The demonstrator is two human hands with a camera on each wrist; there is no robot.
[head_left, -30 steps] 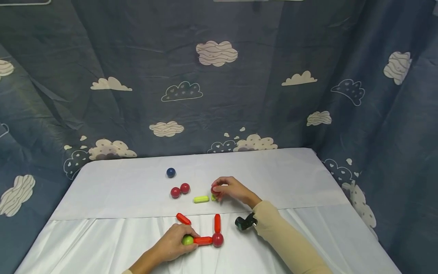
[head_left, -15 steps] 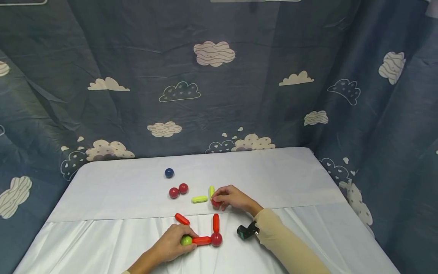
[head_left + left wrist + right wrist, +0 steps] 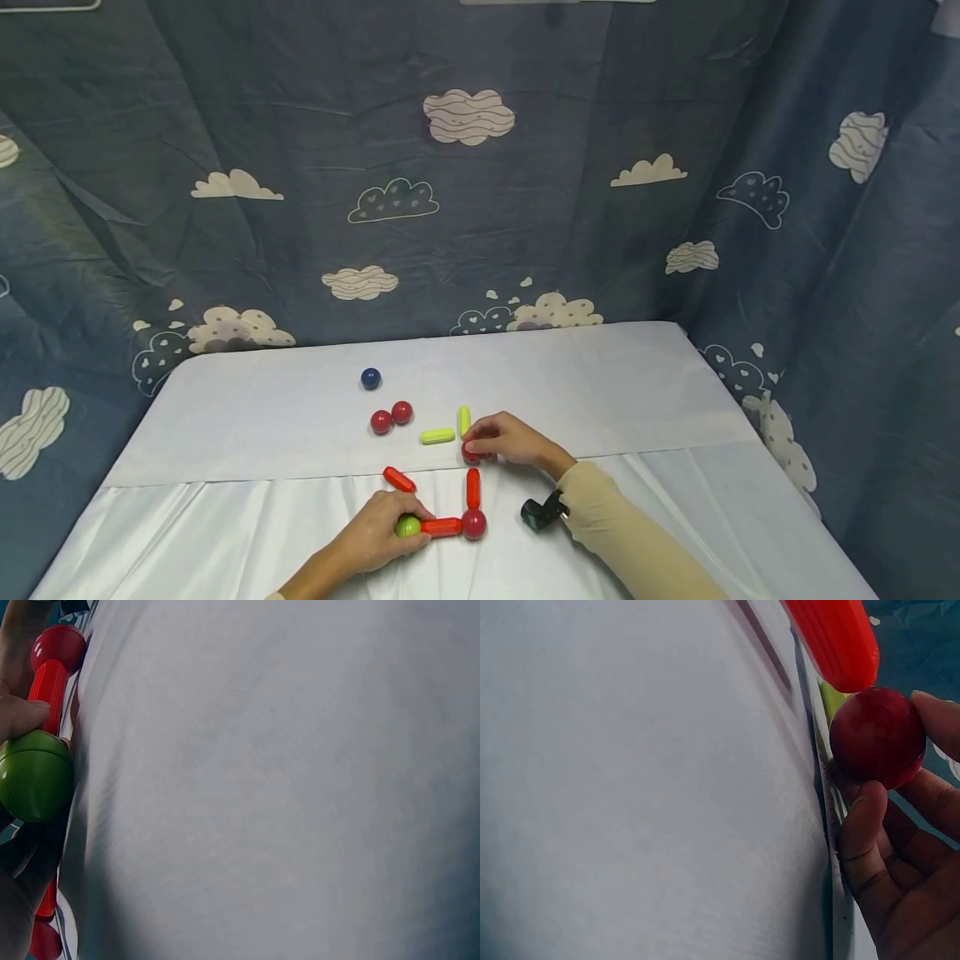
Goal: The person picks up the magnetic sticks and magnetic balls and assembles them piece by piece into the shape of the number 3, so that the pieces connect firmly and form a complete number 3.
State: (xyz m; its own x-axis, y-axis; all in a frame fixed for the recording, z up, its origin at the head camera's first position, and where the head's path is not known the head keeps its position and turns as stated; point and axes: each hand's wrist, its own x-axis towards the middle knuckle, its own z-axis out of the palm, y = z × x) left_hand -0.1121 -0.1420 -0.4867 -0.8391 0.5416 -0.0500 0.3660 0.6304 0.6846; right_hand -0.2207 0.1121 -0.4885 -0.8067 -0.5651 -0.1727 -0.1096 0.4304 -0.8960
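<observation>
In the head view my left hand grips a green ball, fingertips reaching onto the red ribbed rod joined to it. A red ball sits at that rod's other end, and from it a second red rod points away from me. My right hand pinches another red ball between thumb and fingers, just beyond that second rod. In the right wrist view the pinched ball is right at the tip of a red rod.
Two yellow-green rods lie beyond the joined pieces, one close to my right hand. Two red balls and a blue ball rest farther back. A loose red rod lies beyond my left hand. A patterned curtain stands behind the table.
My right hand has brought the red ball nearer to me, toward the end of the second red rod, uncovering a yellow-green rod. The left hand keeps its grip in place.
</observation>
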